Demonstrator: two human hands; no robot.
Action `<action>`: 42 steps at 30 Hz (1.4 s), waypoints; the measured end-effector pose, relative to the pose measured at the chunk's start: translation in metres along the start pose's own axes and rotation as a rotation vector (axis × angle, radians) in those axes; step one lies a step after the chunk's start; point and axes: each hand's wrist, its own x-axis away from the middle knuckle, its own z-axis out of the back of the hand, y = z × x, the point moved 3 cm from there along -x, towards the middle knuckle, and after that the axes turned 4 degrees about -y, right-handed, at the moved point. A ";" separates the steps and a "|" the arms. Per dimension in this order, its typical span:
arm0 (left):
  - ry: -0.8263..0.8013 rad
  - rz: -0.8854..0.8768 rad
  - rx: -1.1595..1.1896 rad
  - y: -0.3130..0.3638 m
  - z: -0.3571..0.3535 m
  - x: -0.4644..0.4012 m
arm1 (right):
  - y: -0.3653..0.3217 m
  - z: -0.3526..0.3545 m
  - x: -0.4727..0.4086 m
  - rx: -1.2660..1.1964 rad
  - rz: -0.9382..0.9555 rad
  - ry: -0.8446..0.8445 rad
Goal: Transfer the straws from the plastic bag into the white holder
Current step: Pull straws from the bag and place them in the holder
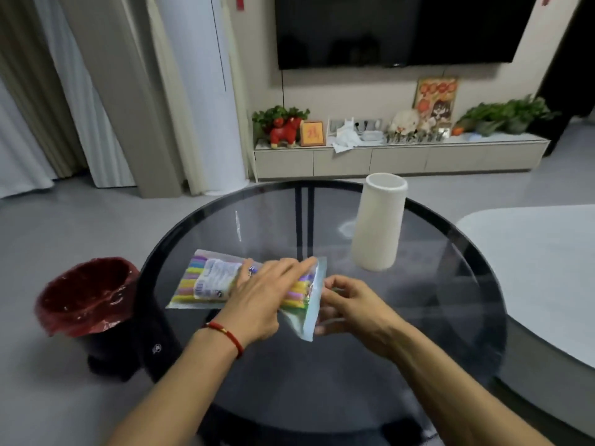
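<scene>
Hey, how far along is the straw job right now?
Barely started. The straws are all inside the bag. The left hand lies on it while the right hand works its open end. The holder stands upright, no straws showing; every transfer remains.

We are in a home living room. We see a dark TV (pixel 402 29) on the wall above a low cabinet (pixel 399 157) with plants (pixel 280 117), a red toy horse (pixel 286 132) and framed pictures (pixel 437 96). Curtains (pixel 64 91) hang at left, and a round glass table (pixel 322 365) stands beside a bin (pixel 85 296).
</scene>
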 end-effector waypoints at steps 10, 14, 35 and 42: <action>0.016 0.041 0.412 0.013 0.000 -0.020 | -0.004 0.015 -0.002 -0.178 0.080 -0.022; 0.176 0.127 0.429 0.015 -0.013 -0.032 | 0.003 0.016 -0.017 -0.268 0.103 -0.090; 0.284 0.020 0.108 0.031 -0.008 -0.032 | -0.008 0.025 -0.023 0.262 0.272 0.001; 0.267 -0.024 0.169 0.041 -0.009 -0.026 | -0.013 0.023 -0.019 0.426 0.288 0.031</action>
